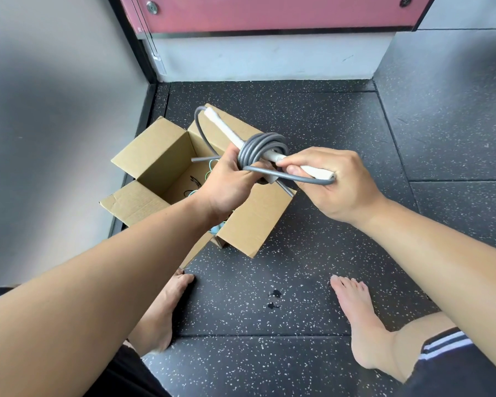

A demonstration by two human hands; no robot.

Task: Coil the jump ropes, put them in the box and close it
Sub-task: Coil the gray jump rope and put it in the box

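A grey jump rope (260,148) with white handles is wound in a tight coil around its handles, held above the open cardboard box (158,156). My left hand (229,181) grips the coil and handles from below. My right hand (332,181) pinches the end of a white handle (317,171), with a loop of grey cord running under its fingers. The other white handle end (216,118) sticks up toward the far side. Inside the box lie other ropes, with thin green and black cords (196,181) showing; my left arm hides part of the inside.
The box stands with its flaps spread open on a black speckled rubber floor (327,253), close to a grey wall on the left and a white plinth under a pink panel (269,12) behind. My two bare feet (355,310) rest on the floor near the box.
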